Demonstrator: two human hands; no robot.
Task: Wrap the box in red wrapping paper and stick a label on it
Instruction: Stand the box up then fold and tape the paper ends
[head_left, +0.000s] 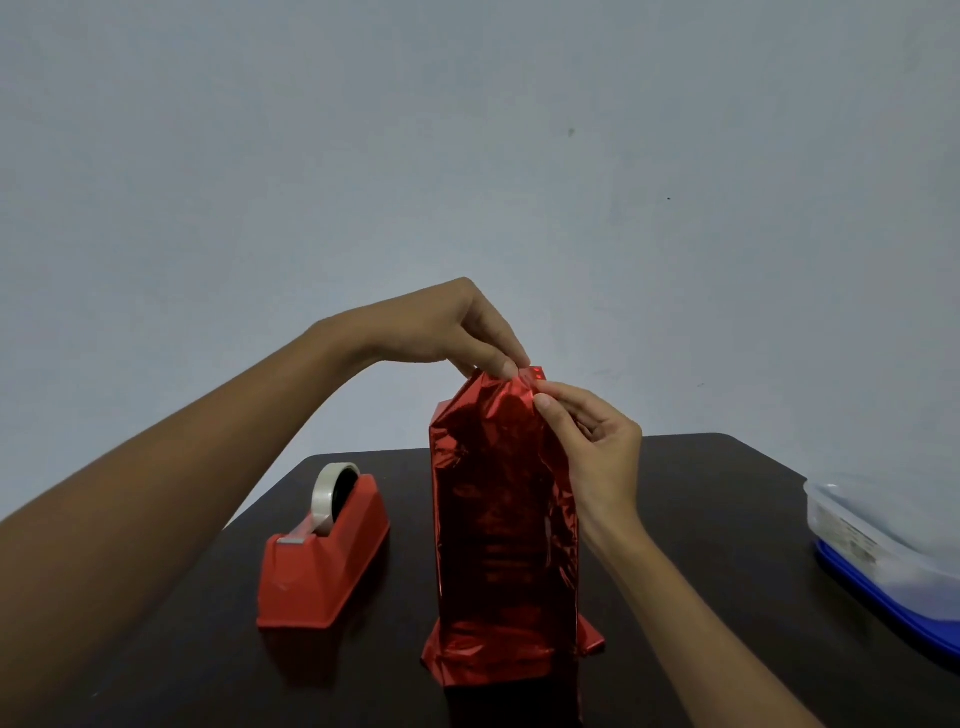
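Two bare forearms are seen coming in from the near edge, one from the left and one from the right, and both are raised toward the middle of the scene. Nearest on the dark tabletop (701, 519), the lower end of the red wrapping paper (504, 519) is spread into loose, creased flaps that lie on the surface. Above these flaps the shiny foil is drawn into a tall upright shape standing near the middle of the tabletop. The box is fully covered by the paper, so only its outline can be made out.

Just left of the wrapped shape, apart from it, a red tape dispenser (332, 561) is set, and a roll of clear tape (327, 493) is mounted in it. At the far right edge a clear plastic container (883, 525) is seen resting on a blue lid (883, 592); its contents cannot be made out.

At the top of the wrapped shape the loose paper is gathered by both hands. The right hand (597, 441) is closed in a pinch on the paper's upper right edge, thumb against fingertips. The left hand (457, 332) is brought down from above, and the top edge is pinched between its thumb and fingers. The two pinches are set just beside each other.

Behind everything, a plain grey-blue wall (467, 156) is seen.
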